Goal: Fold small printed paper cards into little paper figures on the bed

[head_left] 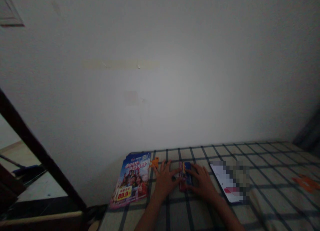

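Observation:
My left hand [165, 181] and my right hand [203, 182] rest on a checked cloth surface [262, 157], one on each side of a small blue and red box-like object [185, 174]. Fingers of both hands touch it and press it from either side. The light is dim and I cannot name the object more closely. A small orange piece [154, 162] lies just beyond my left hand's fingertips.
A stack of colourful printed leaflets [133, 179] lies left of my left hand. A flat white sheet or tablet [228, 182] lies to the right. Orange patches [306, 183] show at far right. A plain wall stands behind; a dark frame bar [37, 151] slants at left.

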`<move>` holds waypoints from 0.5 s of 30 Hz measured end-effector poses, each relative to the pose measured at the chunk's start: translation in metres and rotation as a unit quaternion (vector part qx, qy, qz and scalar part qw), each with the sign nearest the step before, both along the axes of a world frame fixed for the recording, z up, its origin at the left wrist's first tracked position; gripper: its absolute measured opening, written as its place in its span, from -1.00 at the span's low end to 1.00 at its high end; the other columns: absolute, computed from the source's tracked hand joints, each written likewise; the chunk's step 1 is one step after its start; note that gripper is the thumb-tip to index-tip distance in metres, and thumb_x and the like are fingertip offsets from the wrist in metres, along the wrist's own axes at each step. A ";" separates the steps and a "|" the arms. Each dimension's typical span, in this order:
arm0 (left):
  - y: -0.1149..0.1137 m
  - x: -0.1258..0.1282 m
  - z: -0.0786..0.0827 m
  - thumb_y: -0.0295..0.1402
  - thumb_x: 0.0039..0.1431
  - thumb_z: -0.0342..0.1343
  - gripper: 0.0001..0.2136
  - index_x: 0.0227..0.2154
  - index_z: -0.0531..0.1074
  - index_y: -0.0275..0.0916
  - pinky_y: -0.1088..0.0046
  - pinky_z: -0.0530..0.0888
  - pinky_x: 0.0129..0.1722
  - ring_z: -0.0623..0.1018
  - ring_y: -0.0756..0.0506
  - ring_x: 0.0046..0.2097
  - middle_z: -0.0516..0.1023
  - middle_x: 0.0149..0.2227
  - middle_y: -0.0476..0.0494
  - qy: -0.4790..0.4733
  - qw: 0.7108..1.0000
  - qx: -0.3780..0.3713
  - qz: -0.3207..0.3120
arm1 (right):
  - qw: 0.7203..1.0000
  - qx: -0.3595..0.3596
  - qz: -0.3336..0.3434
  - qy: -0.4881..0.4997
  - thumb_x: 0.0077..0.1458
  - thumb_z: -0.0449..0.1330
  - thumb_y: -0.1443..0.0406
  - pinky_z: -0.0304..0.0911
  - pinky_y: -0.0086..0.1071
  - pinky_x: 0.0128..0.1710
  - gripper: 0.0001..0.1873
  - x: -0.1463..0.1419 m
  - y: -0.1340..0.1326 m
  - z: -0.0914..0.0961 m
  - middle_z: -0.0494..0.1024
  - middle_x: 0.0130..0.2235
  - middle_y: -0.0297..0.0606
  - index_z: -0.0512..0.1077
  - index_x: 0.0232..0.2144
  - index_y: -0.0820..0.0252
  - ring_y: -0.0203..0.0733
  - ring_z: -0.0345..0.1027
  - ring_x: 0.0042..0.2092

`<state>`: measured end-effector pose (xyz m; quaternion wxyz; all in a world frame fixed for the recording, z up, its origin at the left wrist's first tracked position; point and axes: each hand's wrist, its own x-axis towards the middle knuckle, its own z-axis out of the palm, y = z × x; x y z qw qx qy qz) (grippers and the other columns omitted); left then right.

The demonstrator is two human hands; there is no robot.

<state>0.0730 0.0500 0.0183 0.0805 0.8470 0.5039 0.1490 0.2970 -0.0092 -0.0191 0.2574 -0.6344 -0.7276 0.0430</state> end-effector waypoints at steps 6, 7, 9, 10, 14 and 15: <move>-0.001 0.000 0.001 0.19 0.16 0.05 -0.56 0.10 0.34 0.42 -0.47 -0.38 0.18 0.03 -0.43 0.39 0.16 0.38 -0.01 0.013 1.000 0.009 0.004 | 0.999 0.035 -0.008 0.031 0.11 0.24 0.14 0.00 0.09 0.27 -0.74 0.002 0.004 -0.003 0.36 0.22 -0.25 0.57 -0.13 -0.17 0.07 0.16 0.26; -0.001 0.001 0.001 0.19 0.16 0.04 -0.57 0.10 0.34 0.43 -0.47 -0.38 0.18 0.03 -0.43 0.39 0.16 0.38 0.00 0.012 1.000 0.008 0.003 | 0.999 0.030 -0.008 0.025 0.10 0.25 0.15 -0.01 0.10 0.27 -0.75 0.001 0.004 -0.002 0.35 0.23 -0.26 0.58 -0.14 -0.18 0.08 0.14 0.27; -0.002 0.000 0.002 0.19 0.18 0.02 -0.57 0.10 0.34 0.43 -0.47 -0.36 0.19 0.04 -0.42 0.38 0.15 0.38 0.00 0.008 1.000 0.004 -0.001 | 1.000 0.015 -0.011 0.012 0.10 0.25 0.14 -0.07 0.13 0.28 -0.74 -0.001 0.003 0.000 0.32 0.25 -0.28 0.57 -0.12 -0.22 0.08 0.09 0.29; -0.002 0.000 0.003 0.19 0.18 0.01 -0.57 0.11 0.34 0.43 -0.47 -0.36 0.19 0.04 -0.42 0.39 0.14 0.38 -0.01 0.007 1.000 0.001 -0.002 | 1.000 0.006 -0.012 0.005 0.11 0.25 0.13 -0.10 0.15 0.29 -0.73 -0.002 0.002 0.002 0.30 0.27 -0.28 0.56 -0.11 -0.24 0.08 0.06 0.31; -0.002 0.000 0.006 0.17 0.19 0.02 -0.56 0.12 0.34 0.39 -0.46 -0.37 0.19 0.03 -0.43 0.39 0.12 0.39 -0.01 0.016 1.000 -0.014 -0.003 | 0.999 -0.027 -0.023 -0.012 0.12 0.24 0.11 -0.18 0.16 0.31 -0.72 -0.006 0.001 0.008 0.23 0.30 -0.30 0.55 -0.09 -0.25 0.08 -0.02 0.34; -0.002 0.000 0.006 0.17 0.18 0.02 -0.56 0.12 0.34 0.39 -0.46 -0.38 0.19 0.03 -0.43 0.38 0.13 0.39 -0.01 0.016 1.000 -0.015 -0.003 | 0.999 -0.035 -0.029 -0.014 0.13 0.23 0.10 -0.18 0.14 0.31 -0.72 -0.007 0.001 0.010 0.22 0.31 -0.31 0.55 -0.09 -0.25 0.08 -0.03 0.34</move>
